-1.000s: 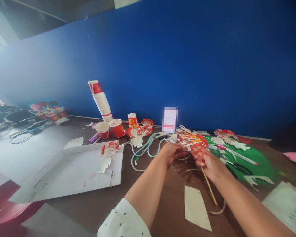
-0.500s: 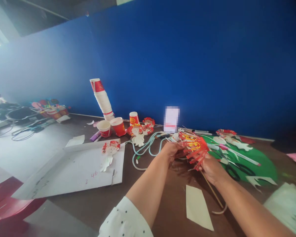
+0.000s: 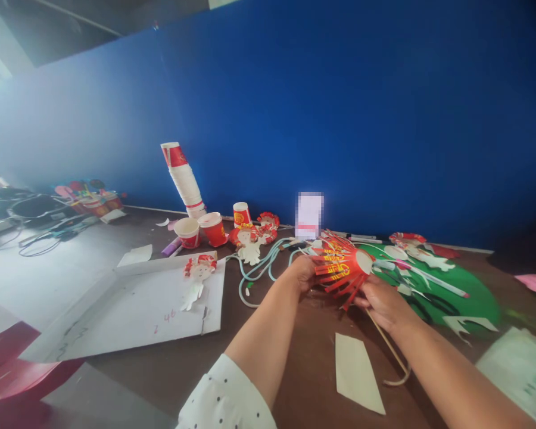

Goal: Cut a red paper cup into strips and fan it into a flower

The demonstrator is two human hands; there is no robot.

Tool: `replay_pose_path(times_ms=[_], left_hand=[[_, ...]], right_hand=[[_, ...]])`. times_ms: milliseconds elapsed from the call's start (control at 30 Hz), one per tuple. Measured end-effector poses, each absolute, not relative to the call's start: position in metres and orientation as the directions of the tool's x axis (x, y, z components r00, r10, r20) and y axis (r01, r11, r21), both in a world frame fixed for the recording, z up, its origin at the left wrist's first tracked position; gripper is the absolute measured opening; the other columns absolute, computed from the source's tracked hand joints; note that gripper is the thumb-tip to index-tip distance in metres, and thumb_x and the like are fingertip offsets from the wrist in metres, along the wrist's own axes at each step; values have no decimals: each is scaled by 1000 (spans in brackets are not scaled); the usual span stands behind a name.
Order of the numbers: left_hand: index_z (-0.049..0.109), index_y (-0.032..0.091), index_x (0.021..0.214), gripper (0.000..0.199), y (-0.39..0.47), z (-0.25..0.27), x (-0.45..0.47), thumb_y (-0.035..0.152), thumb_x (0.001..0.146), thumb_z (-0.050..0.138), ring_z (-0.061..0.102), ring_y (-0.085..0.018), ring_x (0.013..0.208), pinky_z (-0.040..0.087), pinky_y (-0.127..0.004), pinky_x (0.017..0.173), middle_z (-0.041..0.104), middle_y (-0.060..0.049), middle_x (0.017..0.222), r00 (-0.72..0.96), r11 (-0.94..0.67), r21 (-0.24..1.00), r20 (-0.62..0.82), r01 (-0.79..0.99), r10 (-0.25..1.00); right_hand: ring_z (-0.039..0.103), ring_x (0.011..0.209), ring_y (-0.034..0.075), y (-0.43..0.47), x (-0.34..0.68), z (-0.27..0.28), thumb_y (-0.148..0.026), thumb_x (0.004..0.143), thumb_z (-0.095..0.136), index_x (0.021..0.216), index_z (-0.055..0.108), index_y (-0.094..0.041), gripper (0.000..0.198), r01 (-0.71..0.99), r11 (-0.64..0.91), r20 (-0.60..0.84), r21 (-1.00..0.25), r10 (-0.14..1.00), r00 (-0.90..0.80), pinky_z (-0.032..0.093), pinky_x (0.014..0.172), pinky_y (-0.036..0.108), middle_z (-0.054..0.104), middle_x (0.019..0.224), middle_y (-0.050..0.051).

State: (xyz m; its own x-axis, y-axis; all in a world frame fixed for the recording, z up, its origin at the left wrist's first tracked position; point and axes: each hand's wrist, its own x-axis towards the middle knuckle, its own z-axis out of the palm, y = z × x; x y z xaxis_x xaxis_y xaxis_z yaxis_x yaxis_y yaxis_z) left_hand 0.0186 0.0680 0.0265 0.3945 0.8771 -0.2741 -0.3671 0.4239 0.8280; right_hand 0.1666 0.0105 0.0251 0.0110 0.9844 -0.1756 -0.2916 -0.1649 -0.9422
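Between my hands is a red paper cup (image 3: 339, 268) with yellow lettering, its wall cut into strips that fan out. Its round white base faces right. My left hand (image 3: 302, 274) is closed at the strips on the left side, its fingertips partly hidden behind them. My right hand (image 3: 382, 301) grips the cup from below, near the base. A thin curved stick (image 3: 389, 345) lies on the table under my right hand. Beyond the cup are pale blue cables (image 3: 268, 262), and to the right a pair of black-handled scissors (image 3: 435, 304) rests on a green sheet (image 3: 477, 298).
A tall leaning stack of paper cups (image 3: 186, 185) and several single cups (image 3: 212, 229) stand along the blue partition (image 3: 339, 107). A paper figure with red hair (image 3: 199, 277) lies on a white board (image 3: 138, 316). A cream paper piece (image 3: 357, 372) lies in front.
The cut cup has turned so that its white base shows and its strips spread wider. My left hand has shifted slightly left, and both hands remain on the cup.
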Motion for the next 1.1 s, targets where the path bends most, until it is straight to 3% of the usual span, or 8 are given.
replay_pose_path(times_ms=[200,667,1100], left_hand=[[67,9,82,16,70,23,14,16,69,73,65,-15,71,54,-25,66,69,-10,82,447,430,831,-255,-352,857],[65,9,79,10,69,23,14,6,71,66,63,-13,69,54,-26,68,67,-7,79,437,424,819,-242,-387,866],[61,9,74,16,71,18,18,18,70,73,61,-14,59,54,-27,59,64,-6,68,418,430,803,-253,-413,873]], right_hand=[[36,40,2,15,176,22,-11,56,70,65,63,-16,13,-380,-235,-220,-895,972,-83,22,30,9,58,57,-2],[41,36,2,17,179,23,-3,53,66,58,60,-17,16,-449,-285,-268,-847,958,-102,28,25,9,59,54,-1],[40,37,3,15,175,22,-6,53,67,57,58,-18,15,-441,-256,-239,-860,966,-96,28,27,9,59,50,-1]])
